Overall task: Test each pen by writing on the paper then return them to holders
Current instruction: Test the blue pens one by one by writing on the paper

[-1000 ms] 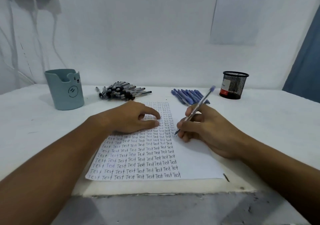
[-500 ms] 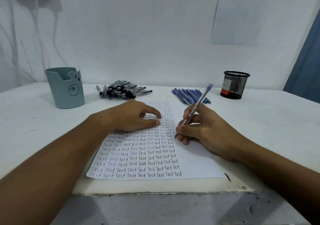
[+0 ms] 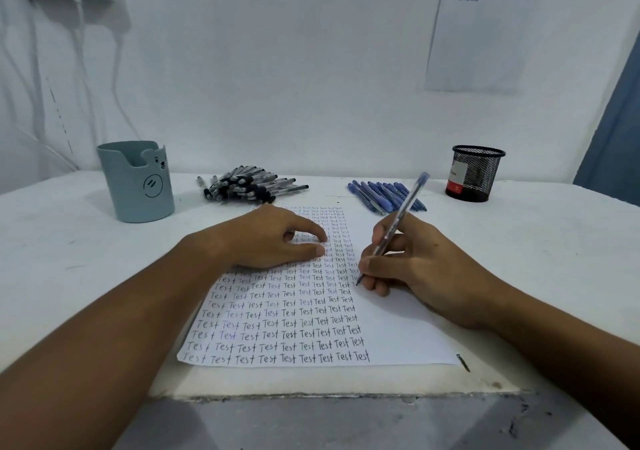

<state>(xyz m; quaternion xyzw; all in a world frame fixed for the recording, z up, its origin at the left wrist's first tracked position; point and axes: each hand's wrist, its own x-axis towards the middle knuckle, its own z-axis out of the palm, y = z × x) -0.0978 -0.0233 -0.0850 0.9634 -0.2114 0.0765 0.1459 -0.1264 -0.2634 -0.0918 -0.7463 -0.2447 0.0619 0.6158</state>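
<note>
White table (image 3: 86, 276): right hand (image 3: 426, 269) grip pinches blue pen (image 3: 398, 223), tip on paper (image 3: 398, 332); left hand (image 3: 266, 238) released, pressing paper.

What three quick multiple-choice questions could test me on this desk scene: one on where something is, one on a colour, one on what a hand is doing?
1. Where does the black wire-mesh pen holder stand?
A. far right of the table
B. far left
C. on the paper

2. What colour is the bear-faced plastic cup?
A. red
B. pale blue-grey
C. yellow

3. What is the right hand doing?
A. lying flat
B. reaching into the cup
C. holding a translucent blue pen tip-down on the white written sheet

Answers: 1 A, it sits beyond the loose blue pens. 2 B, its wall shows that tint. 3 C, fingers curl round the barrel while the left hand rests on the sheet.
</note>
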